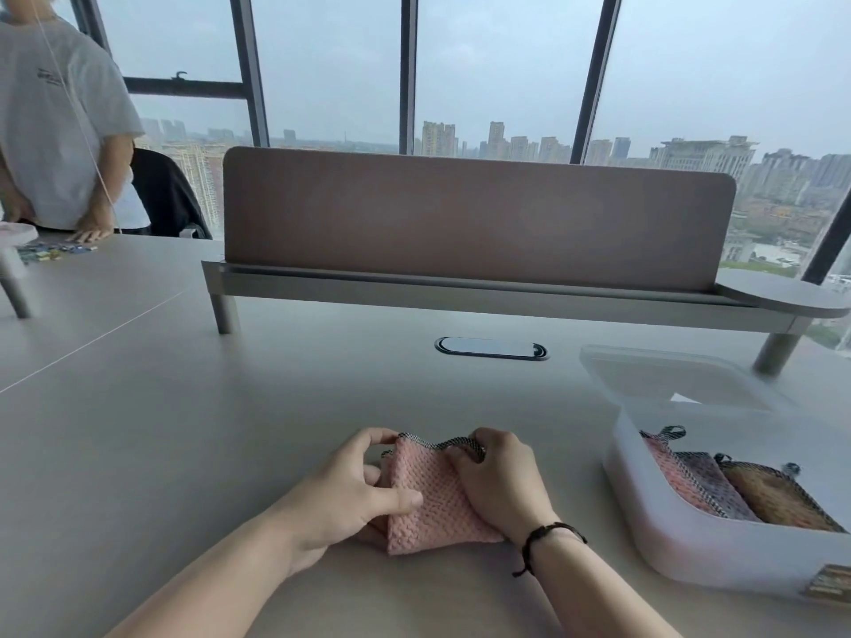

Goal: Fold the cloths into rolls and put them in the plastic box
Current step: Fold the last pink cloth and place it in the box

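A pink waffle-textured cloth (433,499) with a black-and-white trimmed edge lies partly folded on the grey table (230,430) in front of me. My left hand (354,490) pinches its left side, thumb on top of the fabric. My right hand (497,476) grips the cloth's right top edge with curled fingers. To the right stands the translucent plastic box (681,545), holding three rolled cloths: a pink roll (670,472), a grey-purple roll (711,485) and a brown roll (773,499).
The box's clear lid (667,379) lies just behind the box. A raised shelf with a brown divider panel (474,218) crosses the desk's back. A black cable port (492,348) sits mid-table. Another person (60,131) stands at the far left beside small items.
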The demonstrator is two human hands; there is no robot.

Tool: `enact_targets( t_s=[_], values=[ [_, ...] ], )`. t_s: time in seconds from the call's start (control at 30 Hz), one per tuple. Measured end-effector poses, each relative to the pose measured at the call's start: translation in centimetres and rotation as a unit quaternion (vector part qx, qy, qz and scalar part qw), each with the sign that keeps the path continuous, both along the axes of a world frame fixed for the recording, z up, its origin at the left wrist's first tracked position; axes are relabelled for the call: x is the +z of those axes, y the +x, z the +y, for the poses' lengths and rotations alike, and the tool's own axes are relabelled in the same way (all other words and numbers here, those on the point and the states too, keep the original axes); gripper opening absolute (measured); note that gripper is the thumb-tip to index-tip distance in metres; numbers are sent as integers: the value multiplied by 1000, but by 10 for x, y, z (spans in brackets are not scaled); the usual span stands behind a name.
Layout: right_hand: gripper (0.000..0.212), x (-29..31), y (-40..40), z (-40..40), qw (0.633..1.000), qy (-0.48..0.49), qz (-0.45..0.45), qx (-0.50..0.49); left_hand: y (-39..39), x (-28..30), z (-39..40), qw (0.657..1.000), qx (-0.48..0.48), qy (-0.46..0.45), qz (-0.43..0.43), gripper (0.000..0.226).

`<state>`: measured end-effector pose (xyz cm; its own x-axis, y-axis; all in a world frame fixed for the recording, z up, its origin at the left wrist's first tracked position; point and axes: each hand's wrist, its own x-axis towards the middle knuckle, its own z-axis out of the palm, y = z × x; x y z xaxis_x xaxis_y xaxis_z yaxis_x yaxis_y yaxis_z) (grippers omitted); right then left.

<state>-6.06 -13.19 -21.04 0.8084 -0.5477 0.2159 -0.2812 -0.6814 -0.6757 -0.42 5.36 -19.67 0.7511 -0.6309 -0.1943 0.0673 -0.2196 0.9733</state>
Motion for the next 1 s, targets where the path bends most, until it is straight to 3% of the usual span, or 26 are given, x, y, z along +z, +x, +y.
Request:
enact_targets(
  t_s=[0.1,0.17,0.3,0.43,0.53,0.6,0.7,0.83,1.0],
  values=[
    [29,-1,-2,1,1000,10,-5,20,-4,5,2,999,-31,-38,-13,82],
    [33,1,-5,-1,998,35,-27,41,-7,4,1,996,-45,-23,-77,94],
    [35,10,-19,-9,979,156,-94,91,-11,7,0,985,-49,23,-165,105],
    [33,17,-38,-9,963,208,-119,123,-13,7,4,985,-53,13,-166,101],
    [6,21,-56,-7,932,262,-104,228,-16,0,13,983,-70,24,-171,101],
    [25,20,-69,-10,915,275,-55,292,-19,-4,21,982,-92,25,-164,103],
    [31,22,-81,-11,917,213,-2,338,-29,1,25,975,-154,10,-159,87],
    [32,24,-84,-8,913,233,-36,332,-35,-3,19,964,-142,11,-223,32],
    [11,15,-79,-4,930,215,-78,288,-33,-11,12,959,-86,-9,-268,21]
  ],
)
